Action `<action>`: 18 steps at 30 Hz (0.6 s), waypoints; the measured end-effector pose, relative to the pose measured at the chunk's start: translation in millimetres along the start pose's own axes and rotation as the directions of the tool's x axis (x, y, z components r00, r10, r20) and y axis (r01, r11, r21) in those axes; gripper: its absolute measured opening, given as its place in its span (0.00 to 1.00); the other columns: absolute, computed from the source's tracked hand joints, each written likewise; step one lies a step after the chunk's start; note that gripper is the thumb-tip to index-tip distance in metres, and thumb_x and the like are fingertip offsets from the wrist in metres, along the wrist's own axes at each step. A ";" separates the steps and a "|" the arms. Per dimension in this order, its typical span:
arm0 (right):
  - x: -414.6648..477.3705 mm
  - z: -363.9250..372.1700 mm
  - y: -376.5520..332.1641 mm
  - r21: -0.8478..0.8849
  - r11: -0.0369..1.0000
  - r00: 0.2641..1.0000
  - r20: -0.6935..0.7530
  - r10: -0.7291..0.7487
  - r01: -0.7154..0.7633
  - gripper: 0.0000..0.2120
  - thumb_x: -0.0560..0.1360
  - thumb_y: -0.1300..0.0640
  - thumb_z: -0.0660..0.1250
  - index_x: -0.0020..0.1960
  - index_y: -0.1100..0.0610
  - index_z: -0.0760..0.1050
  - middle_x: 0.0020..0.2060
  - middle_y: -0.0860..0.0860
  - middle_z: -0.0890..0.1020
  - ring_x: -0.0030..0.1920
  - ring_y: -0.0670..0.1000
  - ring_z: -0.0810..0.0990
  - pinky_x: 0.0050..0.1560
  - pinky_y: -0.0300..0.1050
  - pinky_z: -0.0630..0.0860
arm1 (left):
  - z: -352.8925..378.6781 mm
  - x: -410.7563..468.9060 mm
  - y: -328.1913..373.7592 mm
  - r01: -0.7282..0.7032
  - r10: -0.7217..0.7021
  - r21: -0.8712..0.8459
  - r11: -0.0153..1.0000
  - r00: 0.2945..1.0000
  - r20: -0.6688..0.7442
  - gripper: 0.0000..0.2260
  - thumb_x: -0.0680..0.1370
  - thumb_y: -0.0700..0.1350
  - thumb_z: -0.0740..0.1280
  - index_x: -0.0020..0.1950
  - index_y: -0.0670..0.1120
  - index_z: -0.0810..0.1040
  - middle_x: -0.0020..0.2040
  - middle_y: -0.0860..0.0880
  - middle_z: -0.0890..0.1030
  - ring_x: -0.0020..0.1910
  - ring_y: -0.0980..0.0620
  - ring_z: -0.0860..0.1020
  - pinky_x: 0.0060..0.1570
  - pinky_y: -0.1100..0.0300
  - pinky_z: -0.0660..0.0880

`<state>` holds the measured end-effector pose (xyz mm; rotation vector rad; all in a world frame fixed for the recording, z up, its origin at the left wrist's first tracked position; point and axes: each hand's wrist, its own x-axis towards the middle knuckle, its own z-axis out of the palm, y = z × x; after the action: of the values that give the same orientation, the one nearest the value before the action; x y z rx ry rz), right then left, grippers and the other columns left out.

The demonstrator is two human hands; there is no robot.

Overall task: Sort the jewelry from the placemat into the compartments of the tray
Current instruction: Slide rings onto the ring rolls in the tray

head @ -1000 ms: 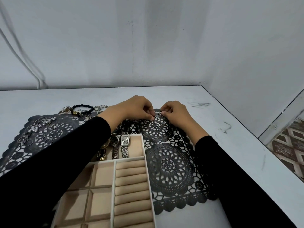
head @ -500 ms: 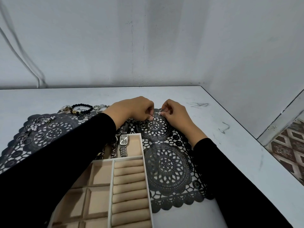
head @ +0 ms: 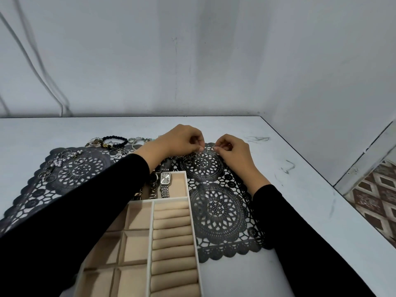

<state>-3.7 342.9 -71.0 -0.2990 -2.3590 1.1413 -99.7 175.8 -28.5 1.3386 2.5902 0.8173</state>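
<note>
Two hands, both at the far edge of the placemat (head: 216,209). Left hand (head: 182,140) and right hand (head: 233,151): fingers curled in, thumb and forefinger of each pinching a small silver piece (head: 206,149) held between them just above the mat. It is too small to tell whether it is a ring, clasp or chain. The two-handed hold suggests it is being unfastened or untangled before sorting.

Tray (head: 194,213): set on the placemat toward the near edge of the table (head: 300,189), close under the wrists, likely for short carries. Its far compartment holds a silver watch (head: 165,181) laid lengthwise, with others beside it partly hidden by the left sleeve. The roll column and the square compartments in view hold nothing.

Hoops (head: 64,166): loose cluster on the left side of the mat.

Bead bracelet (head: 114,140): far-left edge of the mat, among bangles.

Sorting judged early.
</note>
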 end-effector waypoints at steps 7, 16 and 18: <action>-22.1 -5.4 -13.7 0.325 0.930 0.985 0.032 0.169 -0.170 0.04 0.71 0.67 0.70 0.44 0.59 0.80 0.39 0.56 0.83 0.41 0.55 0.83 0.44 0.49 0.82 | -4.0 -32.8 7.4 0.064 -0.104 -0.223 0.973 0.979 -0.175 0.03 0.72 0.44 0.76 0.43 0.50 0.83 0.40 0.53 0.83 0.40 0.58 0.79 0.45 0.64 0.74; -62.2 -6.7 -49.5 0.572 0.793 0.978 0.115 0.176 -0.210 0.06 0.70 0.67 0.72 0.47 0.63 0.81 0.38 0.55 0.84 0.38 0.49 0.82 0.42 0.41 0.81 | -13.7 -98.4 17.3 0.063 -0.218 -0.479 0.875 0.936 -0.276 0.04 0.72 0.41 0.76 0.46 0.46 0.84 0.37 0.52 0.83 0.37 0.59 0.81 0.45 0.63 0.80; -71.3 -4.5 -56.4 0.598 0.771 0.976 0.139 0.170 -0.219 0.08 0.70 0.68 0.73 0.49 0.64 0.81 0.39 0.56 0.84 0.38 0.48 0.82 0.40 0.39 0.80 | -16.8 -114.6 24.9 0.045 -0.221 -0.502 0.864 0.929 -0.296 0.04 0.73 0.38 0.74 0.48 0.42 0.82 0.37 0.50 0.82 0.33 0.60 0.80 0.37 0.70 0.77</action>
<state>60.5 282.2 -48.8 -0.2703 -1.9010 1.9726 -18.2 90.6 -17.7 0.9159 2.4100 1.6706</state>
